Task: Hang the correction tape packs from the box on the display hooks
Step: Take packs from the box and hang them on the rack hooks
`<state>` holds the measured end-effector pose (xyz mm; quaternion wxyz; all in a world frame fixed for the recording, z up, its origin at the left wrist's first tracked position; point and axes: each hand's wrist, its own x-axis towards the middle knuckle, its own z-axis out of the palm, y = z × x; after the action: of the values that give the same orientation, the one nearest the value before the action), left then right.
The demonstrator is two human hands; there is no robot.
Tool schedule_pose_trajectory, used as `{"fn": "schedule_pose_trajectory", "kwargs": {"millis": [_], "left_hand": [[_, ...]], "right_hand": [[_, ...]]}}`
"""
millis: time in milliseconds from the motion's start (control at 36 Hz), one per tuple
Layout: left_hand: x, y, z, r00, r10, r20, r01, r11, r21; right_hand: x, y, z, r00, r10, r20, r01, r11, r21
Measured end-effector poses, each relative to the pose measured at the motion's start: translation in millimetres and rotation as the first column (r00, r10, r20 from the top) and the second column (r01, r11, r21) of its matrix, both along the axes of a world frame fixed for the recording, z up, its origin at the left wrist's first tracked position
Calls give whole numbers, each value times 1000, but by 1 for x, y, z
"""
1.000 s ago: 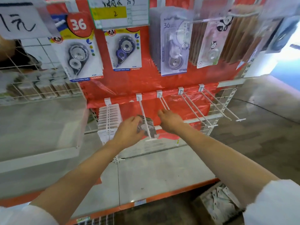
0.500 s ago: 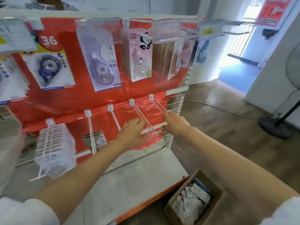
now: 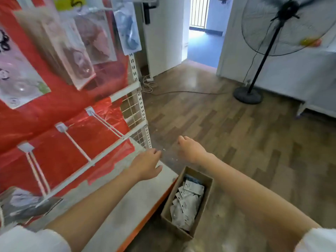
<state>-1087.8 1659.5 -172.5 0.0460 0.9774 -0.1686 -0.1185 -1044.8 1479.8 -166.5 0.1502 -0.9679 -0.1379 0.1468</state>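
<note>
While both hands hover empty with loose fingers, the box [image 3: 187,202] of correction tape packs [image 3: 185,204] sits on the floor below and between them. Display hooks [image 3: 101,122] lie left of the left hand [image 3: 147,165]; the right hand [image 3: 190,149] has left them. No writing is readable; the "36" card has gone.

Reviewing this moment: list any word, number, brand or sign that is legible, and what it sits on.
None reads clearly.
Yellow tag at the top of the display: dark handwriting, blurred and cut off.
Hanging blister packs: print smeared by motion blur.
Left-edge pack: black marks, unreadable.
Correction tape packs in the box: small dark print, too small to read.
Pack on the lower left hook: blurred, nothing legible.
</note>
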Motion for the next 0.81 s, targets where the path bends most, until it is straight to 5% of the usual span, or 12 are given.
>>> {"fn": "schedule_pose_trajectory", "kwargs": {"millis": [389,806], "left_hand": [[5,-72,-103,962,41,-269,-57,997,-51],[15,-89,-316,781,224,-583,-355,928,-118]], "right_hand": [[-21,-74,-130,915,-173,-364,201,979,41],[-47,-73,-323,649,-389,-653,530,847,22]]}}
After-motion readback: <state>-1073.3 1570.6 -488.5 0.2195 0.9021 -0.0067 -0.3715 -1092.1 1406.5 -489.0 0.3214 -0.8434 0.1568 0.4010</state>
